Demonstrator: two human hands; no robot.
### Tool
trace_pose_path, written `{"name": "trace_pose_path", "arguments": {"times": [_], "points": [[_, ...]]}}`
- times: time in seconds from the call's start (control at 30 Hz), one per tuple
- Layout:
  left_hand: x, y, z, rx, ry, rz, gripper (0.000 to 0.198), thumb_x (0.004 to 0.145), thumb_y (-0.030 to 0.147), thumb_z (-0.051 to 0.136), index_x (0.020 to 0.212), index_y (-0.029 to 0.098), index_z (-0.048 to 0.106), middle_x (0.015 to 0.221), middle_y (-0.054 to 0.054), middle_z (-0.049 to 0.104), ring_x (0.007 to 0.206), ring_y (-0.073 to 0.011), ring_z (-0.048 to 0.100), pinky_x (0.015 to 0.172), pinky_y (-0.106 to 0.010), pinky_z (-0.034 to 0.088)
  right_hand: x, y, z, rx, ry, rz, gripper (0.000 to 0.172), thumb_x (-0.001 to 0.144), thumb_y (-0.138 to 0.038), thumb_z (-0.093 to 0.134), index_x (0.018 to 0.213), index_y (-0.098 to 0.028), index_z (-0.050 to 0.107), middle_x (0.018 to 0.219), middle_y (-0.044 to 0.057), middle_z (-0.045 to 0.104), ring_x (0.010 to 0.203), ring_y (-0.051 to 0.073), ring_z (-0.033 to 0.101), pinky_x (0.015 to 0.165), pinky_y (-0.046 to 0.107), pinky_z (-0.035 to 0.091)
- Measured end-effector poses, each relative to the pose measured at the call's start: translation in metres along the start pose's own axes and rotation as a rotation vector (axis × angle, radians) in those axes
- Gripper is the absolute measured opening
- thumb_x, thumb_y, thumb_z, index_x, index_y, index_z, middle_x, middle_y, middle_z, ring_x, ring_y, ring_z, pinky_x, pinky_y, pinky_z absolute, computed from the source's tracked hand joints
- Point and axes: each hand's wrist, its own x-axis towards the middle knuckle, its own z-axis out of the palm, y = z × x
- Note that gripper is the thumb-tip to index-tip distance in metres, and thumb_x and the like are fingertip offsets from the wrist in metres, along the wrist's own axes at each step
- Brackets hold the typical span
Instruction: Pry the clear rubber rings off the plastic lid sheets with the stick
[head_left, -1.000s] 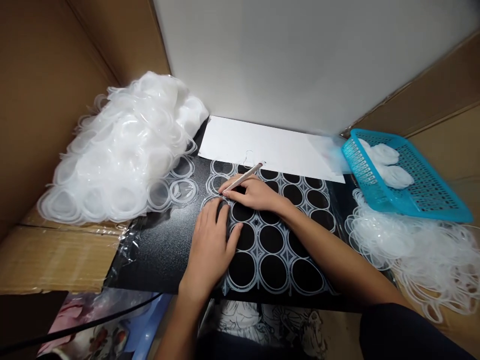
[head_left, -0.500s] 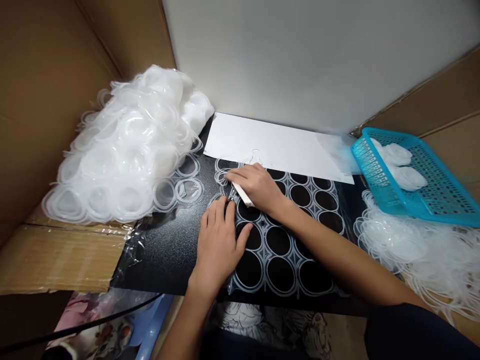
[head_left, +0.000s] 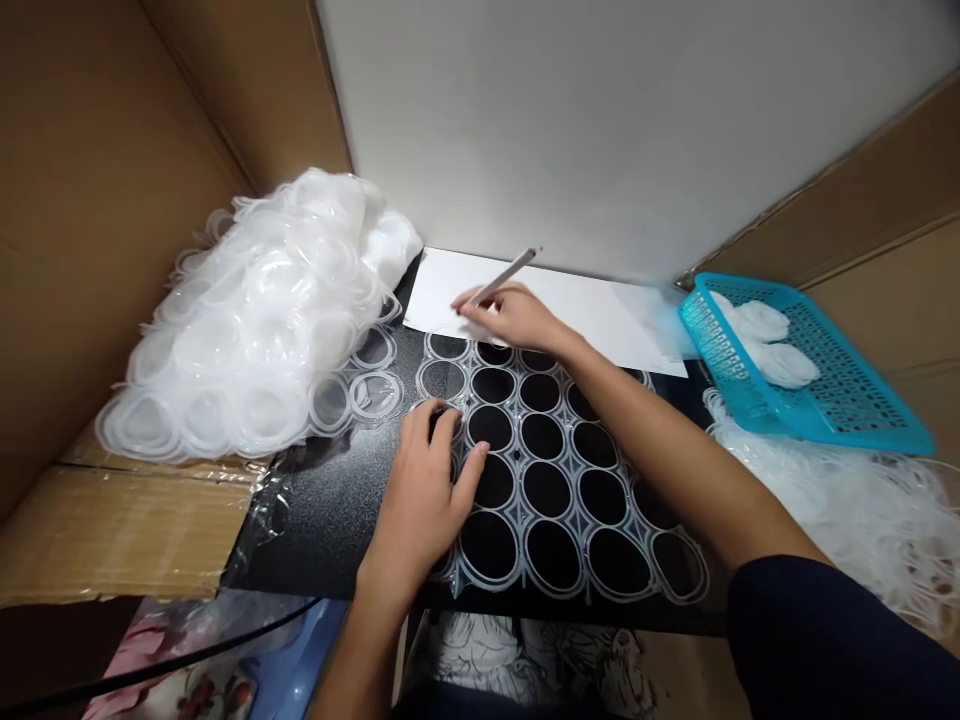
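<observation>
A clear plastic sheet with rows of ring-shaped outlines (head_left: 525, 440) lies flat on the black board (head_left: 322, 510). My left hand (head_left: 427, 470) rests on its left edge, fingers apart and slightly bent, thumb stretched out over the rings. At the sheet's far edge, my right hand (head_left: 517, 318) is closed around a slim white pen-like tool (head_left: 504, 278). The tool slants up to the right, and a small thin tip shows at its upper end. Behind the sheet lies a white paper strip (head_left: 592, 312), partly covered by my right hand.
On the left rises a heap of clear plastic discs (head_left: 262, 300). A blue basket (head_left: 855, 420) with white bundles (head_left: 784, 362) stands at the right, above a tangle of plastic ring scraps (head_left: 840, 510). Cardboard walls (head_left: 97, 230) and a grey panel (head_left: 540, 130) enclose the place.
My right hand has moved away from beside my left fingers to the sheet's far edge, and the tool now points upward. My left hand stays on the sheet, having shifted slightly.
</observation>
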Motion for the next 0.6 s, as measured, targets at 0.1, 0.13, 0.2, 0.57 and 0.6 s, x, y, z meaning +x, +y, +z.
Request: {"name": "trace_pose_path", "arguments": {"times": [0.1, 0.13, 0.2, 0.57, 0.6], "points": [[0.021, 0.004, -0.01, 0.071, -0.073, 0.047, 0.038, 0.107, 0.041, 0.049, 0.137, 0.017, 0.052, 0.152, -0.018, 0.046, 0.145, -0.0323, 0.043, 0.121, -0.053, 0.041, -0.021, 0.0, 0.023, 0.205, -0.174, -0.017, 0.022, 0.094, -0.038, 0.064, 0.104, -0.029, 0.082, 0.118, 0.003, 0.079, 0.111, 0.025, 0.071, 0.103, 0.044, 0.054], [0.029, 0.004, -0.011, 0.117, -0.106, 0.06, 0.04, 0.107, 0.041, 0.049, 0.137, 0.015, 0.052, 0.154, -0.02, 0.045, 0.147, -0.0343, 0.041, 0.122, -0.055, 0.039, -0.024, 0.001, 0.028, 0.238, -0.194, -0.005, 0.021, 0.094, -0.039, 0.065, 0.103, -0.03, 0.082, 0.119, 0.002, 0.079, 0.113, 0.025, 0.071, 0.105, 0.044, 0.054], [0.044, 0.004, -0.01, 0.197, -0.164, 0.067, 0.043, 0.106, 0.042, 0.05, 0.137, 0.011, 0.053, 0.157, -0.022, 0.043, 0.15, -0.0372, 0.038, 0.124, -0.056, 0.036, -0.028, 0.004, 0.035, 0.261, -0.194, 0.021, 0.02, 0.094, -0.04, 0.066, 0.102, -0.03, 0.081, 0.119, 0.001, 0.079, 0.115, 0.025, 0.071, 0.107, 0.043, 0.053], [0.06, -0.009, 0.005, 0.308, -0.179, 0.044, 0.044, 0.106, 0.044, 0.048, 0.14, 0.016, 0.052, 0.156, -0.019, 0.046, 0.144, -0.0373, 0.044, 0.118, -0.057, 0.043, -0.032, 0.01, 0.04, 0.188, -0.15, -0.047, 0.02, 0.098, -0.035, 0.061, 0.104, -0.03, 0.08, 0.113, 0.004, 0.079, 0.112, 0.024, 0.071, 0.105, 0.044, 0.054], [0.06, -0.01, 0.005, 0.31, -0.179, 0.04, 0.045, 0.106, 0.044, 0.048, 0.141, 0.015, 0.051, 0.156, -0.019, 0.046, 0.145, -0.0373, 0.044, 0.118, -0.057, 0.042, -0.032, 0.01, 0.04, 0.171, -0.145, -0.056, 0.02, 0.099, -0.034, 0.061, 0.105, -0.03, 0.08, 0.114, 0.004, 0.079, 0.112, 0.023, 0.071, 0.105, 0.044, 0.053]]}}
